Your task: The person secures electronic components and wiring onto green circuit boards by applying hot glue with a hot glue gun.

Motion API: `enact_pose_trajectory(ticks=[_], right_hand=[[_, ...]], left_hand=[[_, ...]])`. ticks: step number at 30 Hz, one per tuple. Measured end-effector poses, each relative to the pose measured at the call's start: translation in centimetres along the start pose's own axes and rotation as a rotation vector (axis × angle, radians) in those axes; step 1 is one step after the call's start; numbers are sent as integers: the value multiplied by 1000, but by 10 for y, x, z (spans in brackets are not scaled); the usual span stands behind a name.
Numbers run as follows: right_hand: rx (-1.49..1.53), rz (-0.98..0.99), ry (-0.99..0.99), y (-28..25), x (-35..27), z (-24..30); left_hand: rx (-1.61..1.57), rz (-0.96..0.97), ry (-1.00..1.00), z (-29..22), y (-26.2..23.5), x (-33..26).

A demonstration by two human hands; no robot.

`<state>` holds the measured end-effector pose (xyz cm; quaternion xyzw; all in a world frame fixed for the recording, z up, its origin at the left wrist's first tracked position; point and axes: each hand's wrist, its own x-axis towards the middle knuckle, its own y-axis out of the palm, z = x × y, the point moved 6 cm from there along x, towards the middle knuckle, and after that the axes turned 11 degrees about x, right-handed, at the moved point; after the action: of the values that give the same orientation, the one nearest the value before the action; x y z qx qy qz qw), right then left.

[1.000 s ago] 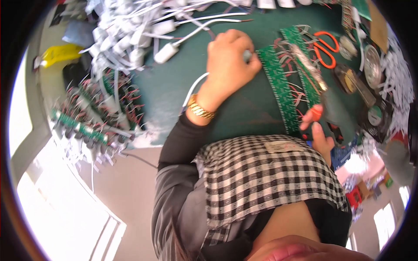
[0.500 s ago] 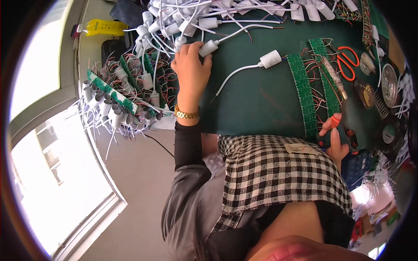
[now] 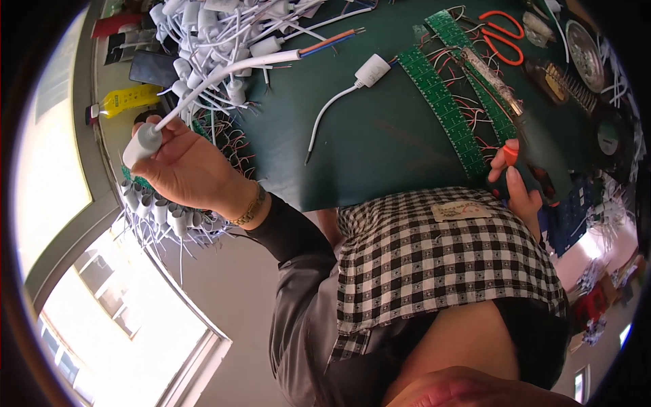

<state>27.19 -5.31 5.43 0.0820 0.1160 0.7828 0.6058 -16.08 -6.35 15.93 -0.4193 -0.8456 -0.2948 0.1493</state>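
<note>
My left hand (image 3: 193, 169) is raised at the left, fingers closed around a white cylindrical lamp holder (image 3: 142, 146). Its white cable slants up and right, ending in bare-tipped brown and blue wires. At the right, by the edge of the green mat, my right hand (image 3: 521, 193) grips a hand tool (image 3: 510, 156) with orange and dark parts; its working end cannot be made out. Just above that hand are long green circuit boards (image 3: 444, 112) with red and white wires. Another white lamp holder (image 3: 372, 70) lies at the boards' upper end, its cable curving down.
A heap of white lamp holders (image 3: 203, 27) fills the far left. Below my left hand, more holders (image 3: 161, 209) hang off the table edge. A yellow bottle (image 3: 129, 100) lies beyond. A soldering iron (image 3: 491, 78), orange-handled scissors (image 3: 502, 37) and a round metal dish (image 3: 584, 54) are at the right.
My left hand has taken a lamp holder from the heap and moved left and toward me with it. The head view has shifted; my right hand keeps its grip beside the boards.
</note>
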Motion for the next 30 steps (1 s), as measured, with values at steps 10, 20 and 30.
enact_pose_trajectory(ticks=[10,20,30], right_hand=[[-44,-42,22,-5,5,-3],[-14,58,-13,-1,16,-9],[-72,2,40,2,20,-7]], left_hand=[[-850,-56,-988,86,85,-89],[1093,962,-116,105,138,-140],[1103,757,281,127,139,-133]])
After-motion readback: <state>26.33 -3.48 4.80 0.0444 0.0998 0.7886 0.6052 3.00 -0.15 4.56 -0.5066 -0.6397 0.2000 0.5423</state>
